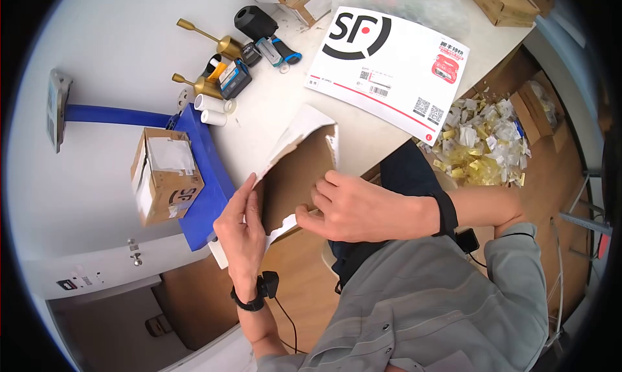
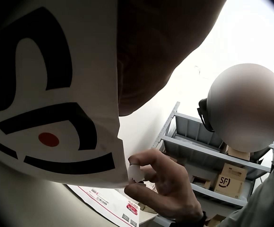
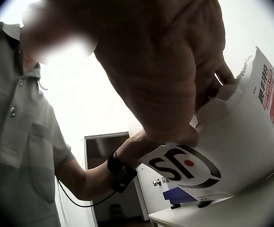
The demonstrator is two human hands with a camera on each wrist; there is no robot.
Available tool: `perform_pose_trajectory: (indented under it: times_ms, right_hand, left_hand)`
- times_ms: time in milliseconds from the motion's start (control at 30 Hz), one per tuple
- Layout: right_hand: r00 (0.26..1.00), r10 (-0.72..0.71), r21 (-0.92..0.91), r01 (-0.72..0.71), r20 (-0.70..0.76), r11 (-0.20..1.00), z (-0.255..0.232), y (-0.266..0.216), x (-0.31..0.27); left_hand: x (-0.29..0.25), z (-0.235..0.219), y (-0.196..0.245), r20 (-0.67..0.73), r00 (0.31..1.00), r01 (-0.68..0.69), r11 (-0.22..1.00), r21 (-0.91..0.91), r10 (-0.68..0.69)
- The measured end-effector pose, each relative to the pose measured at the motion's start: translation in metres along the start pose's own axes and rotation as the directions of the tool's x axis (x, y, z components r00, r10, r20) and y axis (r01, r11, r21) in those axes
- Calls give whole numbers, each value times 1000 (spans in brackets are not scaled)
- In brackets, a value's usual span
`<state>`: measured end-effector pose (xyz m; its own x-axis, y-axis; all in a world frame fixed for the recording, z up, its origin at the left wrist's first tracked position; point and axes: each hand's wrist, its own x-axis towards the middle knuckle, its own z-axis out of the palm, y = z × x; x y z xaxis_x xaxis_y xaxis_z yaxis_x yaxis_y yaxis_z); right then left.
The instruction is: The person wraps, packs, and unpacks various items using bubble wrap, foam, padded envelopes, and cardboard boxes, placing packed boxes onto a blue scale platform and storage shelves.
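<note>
A white cardboard envelope (image 1: 288,171) with a brown inside is held over the table's front edge, gaping, with a ragged torn rim. My left hand (image 1: 243,232) grips its left edge, thumb inward. At the near rim, my right hand (image 1: 363,207) has its fingers bent over the torn cardboard. In the left wrist view the right hand (image 2: 170,187) pinches a small white bit of that rim between thumb and forefinger. The right wrist view shows the envelope's printed outer face (image 3: 241,127), with its rough edge beside the fingers. A second, flat envelope (image 1: 395,67) lies farther back.
Tape rolls (image 1: 214,117), brass-coloured holders (image 1: 228,46) and a black-and-blue handheld device (image 1: 234,80) stand at the back left. A taped carton (image 1: 170,177) sits on a blue platform (image 1: 210,171). A heap of packing scraps (image 1: 479,142) lies to the right.
</note>
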<state>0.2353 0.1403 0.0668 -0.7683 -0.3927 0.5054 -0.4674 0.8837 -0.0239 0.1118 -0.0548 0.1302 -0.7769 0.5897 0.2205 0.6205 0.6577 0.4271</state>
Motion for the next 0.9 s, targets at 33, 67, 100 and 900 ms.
perform_pose_trajectory:
  times_ms: [33,67,100,900]
  right_hand:
    - [995,31,73,-38,99,997,-3,-1,0]
    - [995,28,70,-35,99,997,-2,0,1]
    - [995,68,206,-81,72,975,-1,1,2]
    - [963,8,693,-199,268,693,56,8,15]
  left_hand:
    - [-3,6,-9,-27,994,-104,994,26,105]
    - [-5,9,-9,-32,994,-105,994,25,106]
    - [-8,15,-5,-41,970,-233,964,128,240]
    - [-41,50,17,-56,886,-419,847,327,460]
